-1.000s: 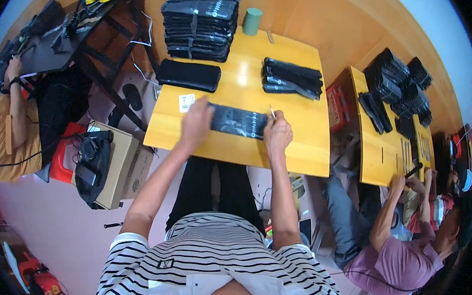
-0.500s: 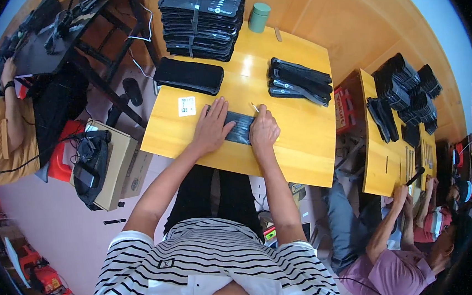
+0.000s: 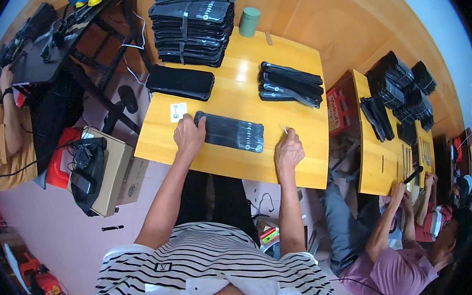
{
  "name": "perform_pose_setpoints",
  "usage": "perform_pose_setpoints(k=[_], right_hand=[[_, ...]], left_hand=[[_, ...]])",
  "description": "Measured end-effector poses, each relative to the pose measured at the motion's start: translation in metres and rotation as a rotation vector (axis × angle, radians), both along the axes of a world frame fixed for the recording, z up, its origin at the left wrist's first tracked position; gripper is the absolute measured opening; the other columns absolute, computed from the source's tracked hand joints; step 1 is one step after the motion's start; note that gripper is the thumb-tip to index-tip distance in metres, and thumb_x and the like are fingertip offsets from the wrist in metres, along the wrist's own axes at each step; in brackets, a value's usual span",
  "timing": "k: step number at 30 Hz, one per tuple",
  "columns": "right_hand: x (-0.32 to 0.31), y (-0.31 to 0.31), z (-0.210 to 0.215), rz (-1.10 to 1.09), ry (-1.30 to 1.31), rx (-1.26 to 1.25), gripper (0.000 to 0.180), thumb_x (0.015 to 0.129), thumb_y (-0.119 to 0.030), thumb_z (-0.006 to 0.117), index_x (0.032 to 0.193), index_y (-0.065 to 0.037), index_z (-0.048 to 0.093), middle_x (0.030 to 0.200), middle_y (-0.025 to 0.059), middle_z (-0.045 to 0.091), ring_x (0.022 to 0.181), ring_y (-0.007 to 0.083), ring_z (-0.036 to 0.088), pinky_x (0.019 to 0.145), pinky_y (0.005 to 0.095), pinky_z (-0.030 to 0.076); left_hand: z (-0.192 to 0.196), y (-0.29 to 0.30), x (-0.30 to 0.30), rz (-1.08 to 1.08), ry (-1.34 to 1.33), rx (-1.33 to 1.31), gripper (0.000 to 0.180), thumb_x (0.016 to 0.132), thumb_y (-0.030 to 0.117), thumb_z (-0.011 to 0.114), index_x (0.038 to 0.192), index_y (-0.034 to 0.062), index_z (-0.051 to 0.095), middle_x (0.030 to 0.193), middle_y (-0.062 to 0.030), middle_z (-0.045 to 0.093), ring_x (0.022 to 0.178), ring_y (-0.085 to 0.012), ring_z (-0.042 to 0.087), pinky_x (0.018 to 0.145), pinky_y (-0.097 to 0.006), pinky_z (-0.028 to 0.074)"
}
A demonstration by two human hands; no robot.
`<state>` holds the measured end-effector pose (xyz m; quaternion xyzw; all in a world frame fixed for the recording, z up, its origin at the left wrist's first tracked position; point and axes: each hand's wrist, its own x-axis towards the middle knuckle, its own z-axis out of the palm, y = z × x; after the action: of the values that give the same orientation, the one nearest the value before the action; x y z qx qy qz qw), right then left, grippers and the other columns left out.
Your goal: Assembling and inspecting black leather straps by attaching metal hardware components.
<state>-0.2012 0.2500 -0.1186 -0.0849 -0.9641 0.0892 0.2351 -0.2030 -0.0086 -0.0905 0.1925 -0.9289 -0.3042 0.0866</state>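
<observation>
A flat black pouch [image 3: 230, 131] lies across the yellow wooden table [image 3: 231, 161] in front of me. My left hand [image 3: 188, 135] presses on its left end with the fingers spread. To the right of the pouch, my right hand [image 3: 288, 151] rests on the table with its fingers closed around a thin light-coloured stick. A small white label [image 3: 178, 111] lies just beyond my left hand.
A tall stack of black pouches [image 3: 192, 24], a green cup [image 3: 249, 22], a dark case [image 3: 180, 81] and a small pile of pouches [image 3: 289, 83] sit on the far side of the table. A cardboard box [image 3: 108, 173] stands left. Other people work at left and lower right.
My right hand has come off the pouch and moved right to the bare table. My left hand has slid to the pouch's left end. The camera view has shifted.
</observation>
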Motion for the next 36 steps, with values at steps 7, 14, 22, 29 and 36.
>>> perform_pose_setpoints(k=[7,14,22,29,36], right_hand=[[0.0,-0.001,0.0,-0.018,-0.018,-0.028,0.006,0.081,-0.01,0.052,0.084,-0.004,0.051,0.069,0.0153,0.058,0.062,0.0329,0.059,0.051,0.0432,0.046],[-0.002,0.005,-0.002,-0.042,-0.066,0.024,0.006,0.079,-0.01,0.053,0.084,-0.007,0.05,0.071,0.0119,0.057,0.065,0.0292,0.06,0.052,0.0389,0.049],[-0.002,0.005,0.001,-0.004,-0.02,-0.033,0.005,0.081,-0.011,0.051,0.081,-0.005,0.05,0.07,0.016,0.059,0.061,0.0335,0.06,0.05,0.0435,0.047],[-0.002,0.005,-0.003,0.037,0.003,-0.059,0.005,0.081,-0.01,0.051,0.081,-0.005,0.05,0.068,0.0167,0.058,0.059,0.0345,0.06,0.05,0.0446,0.046],[0.0,0.004,0.001,0.024,0.036,0.027,0.016,0.081,-0.013,0.053,0.095,-0.006,0.052,0.076,0.0154,0.054,0.069,0.0331,0.056,0.057,0.0434,0.045]], left_hand=[[-0.017,0.01,-0.019,0.066,-0.071,-0.239,0.042,0.083,0.039,0.055,0.08,-0.0011,0.064,0.078,-0.0227,0.063,0.074,-0.0352,0.063,0.067,-0.044,0.048],[-0.025,0.009,-0.016,0.019,0.136,-0.29,0.038,0.085,0.034,0.053,0.071,0.0011,0.066,0.068,-0.0188,0.062,0.064,-0.0333,0.062,0.062,-0.042,0.048],[0.046,0.04,0.031,-0.299,0.609,-0.076,0.023,0.085,0.014,0.054,0.067,0.0005,0.055,0.059,-0.0163,0.055,0.054,-0.0322,0.057,0.048,-0.037,0.044],[0.041,0.036,0.064,-0.324,0.662,-0.079,0.027,0.085,0.011,0.055,0.061,0.0005,0.048,0.054,-0.0155,0.05,0.047,-0.0304,0.051,0.044,-0.037,0.039],[0.077,-0.045,0.073,0.063,0.674,0.251,0.033,0.09,0.017,0.049,0.065,-0.0034,0.046,0.053,-0.0073,0.033,0.052,-0.0064,0.035,0.046,-0.029,0.033]])
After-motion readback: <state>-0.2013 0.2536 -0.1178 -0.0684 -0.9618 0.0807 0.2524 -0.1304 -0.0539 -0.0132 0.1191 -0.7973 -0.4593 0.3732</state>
